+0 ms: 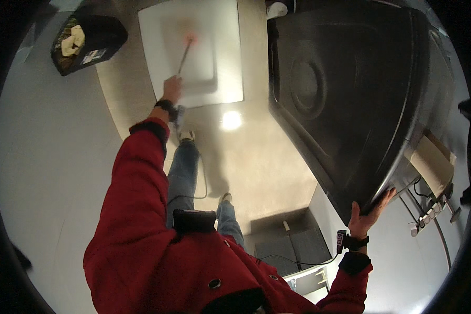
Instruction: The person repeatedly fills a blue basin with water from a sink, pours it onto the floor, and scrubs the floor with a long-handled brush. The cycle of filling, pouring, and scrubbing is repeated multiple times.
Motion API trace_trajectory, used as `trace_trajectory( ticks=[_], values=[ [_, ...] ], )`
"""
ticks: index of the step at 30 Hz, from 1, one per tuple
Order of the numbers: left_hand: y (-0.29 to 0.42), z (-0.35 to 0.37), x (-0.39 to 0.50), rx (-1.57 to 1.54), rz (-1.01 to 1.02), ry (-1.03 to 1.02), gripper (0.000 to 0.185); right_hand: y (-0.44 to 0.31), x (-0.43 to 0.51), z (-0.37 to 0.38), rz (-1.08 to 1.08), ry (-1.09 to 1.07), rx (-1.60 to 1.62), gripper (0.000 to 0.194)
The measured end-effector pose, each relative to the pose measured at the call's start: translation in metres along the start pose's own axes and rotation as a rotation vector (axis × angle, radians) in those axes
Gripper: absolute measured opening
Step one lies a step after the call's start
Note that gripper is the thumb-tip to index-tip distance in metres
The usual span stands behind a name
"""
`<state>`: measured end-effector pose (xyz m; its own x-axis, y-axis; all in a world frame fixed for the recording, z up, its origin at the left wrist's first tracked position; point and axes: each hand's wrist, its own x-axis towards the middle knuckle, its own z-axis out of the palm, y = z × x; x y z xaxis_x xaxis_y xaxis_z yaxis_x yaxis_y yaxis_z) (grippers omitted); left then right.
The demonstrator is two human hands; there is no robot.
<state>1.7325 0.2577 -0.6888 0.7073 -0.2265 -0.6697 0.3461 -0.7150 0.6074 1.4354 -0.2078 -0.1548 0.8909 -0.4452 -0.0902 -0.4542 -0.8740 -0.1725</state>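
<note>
My left hand (172, 88) is closed around the near end of a thin dark rod (185, 57). The rod's far tip is blurred and looks reddish. It points over a white panel (228, 51) with a recessed rectangle in it; I cannot tell whether the tip touches. On the right stands a large dark appliance housing (361, 90) with a round pressed ring in its face. My right hand (367, 219) rests on the housing's near corner, thumb apart and fingers along the edge.
A black bin (106, 39) holding crumpled paper stands at the upper left. A dark box (276, 251) sits low beside me. On the right wall hang a power strip (431, 216) with cords and a tan flat piece (433, 165). Cables run from my wrist devices.
</note>
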Motion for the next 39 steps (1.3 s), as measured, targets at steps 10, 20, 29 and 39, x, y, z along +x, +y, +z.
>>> trace_trajectory(
  ticks=[10, 20, 29, 39],
  values=[
    [0.01, 0.082, -0.226, 0.234, 0.693, 0.511, 0.031, -0.004, 0.0, -0.009, -0.025, 0.0, 0.018, 0.092],
    [0.059, 0.102, -0.225, 0.503, 0.194, 0.008, 0.043, -0.006, 0.0, -0.01, -0.031, 0.015, 0.041, 0.089],
    [0.06, 0.115, -0.21, 0.968, 0.334, -0.067, 0.026, -0.004, -0.004, -0.01, -0.026, 0.037, 0.054, 0.091],
    [0.092, 0.061, -0.227, 0.764, 0.196, -0.01, 0.026, -0.006, -0.004, -0.013, -0.007, 0.049, 0.082, 0.092]
  ],
)
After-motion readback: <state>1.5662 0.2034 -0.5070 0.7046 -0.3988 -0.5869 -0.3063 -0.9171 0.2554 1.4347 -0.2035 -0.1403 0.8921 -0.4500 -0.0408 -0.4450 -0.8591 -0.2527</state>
